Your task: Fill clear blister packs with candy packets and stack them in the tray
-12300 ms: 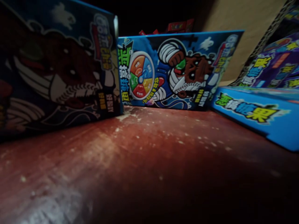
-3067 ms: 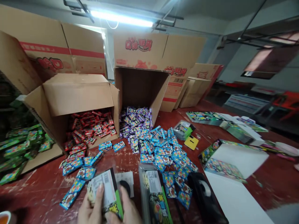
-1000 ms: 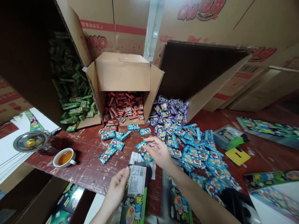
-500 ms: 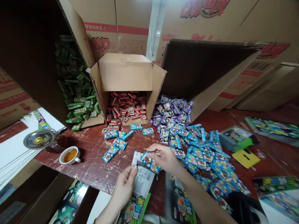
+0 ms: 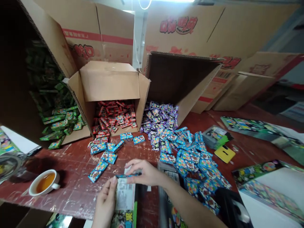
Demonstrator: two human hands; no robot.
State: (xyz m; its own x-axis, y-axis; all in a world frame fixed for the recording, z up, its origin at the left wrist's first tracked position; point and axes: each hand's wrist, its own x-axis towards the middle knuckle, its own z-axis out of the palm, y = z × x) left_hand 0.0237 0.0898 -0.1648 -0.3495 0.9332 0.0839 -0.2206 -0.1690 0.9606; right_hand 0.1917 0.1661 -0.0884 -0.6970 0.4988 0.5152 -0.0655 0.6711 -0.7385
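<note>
My left hand (image 5: 106,198) is closed on the upper left edge of a printed packaging bag (image 5: 125,194) with a white label panel and a green side. At the top of this bag my right hand (image 5: 145,172) pinches a blue candy packet (image 5: 128,175), seen edge-on and mostly covered by the fingers. Whether the packet is inside the bag's mouth or just over it I cannot tell. Right of the bag, partly under my right forearm, lies another dark printed bag (image 5: 177,215). A large heap of blue candy packets (image 5: 190,158) spreads to the right, and several loose ones (image 5: 98,170) lie at left.
Cardboard boxes stand at the back with green packets (image 5: 63,122), red packets (image 5: 116,114) and purple packets (image 5: 161,115). A cup of tea (image 5: 45,183) stands near the left front edge beside a glass pot (image 5: 14,167). A yellow phone-like object (image 5: 224,154) lies at right.
The view has turned to the right. My right hand has brought the blue packet down to the bag's top, turning it edge-on. My left hand still holds the bag.
</note>
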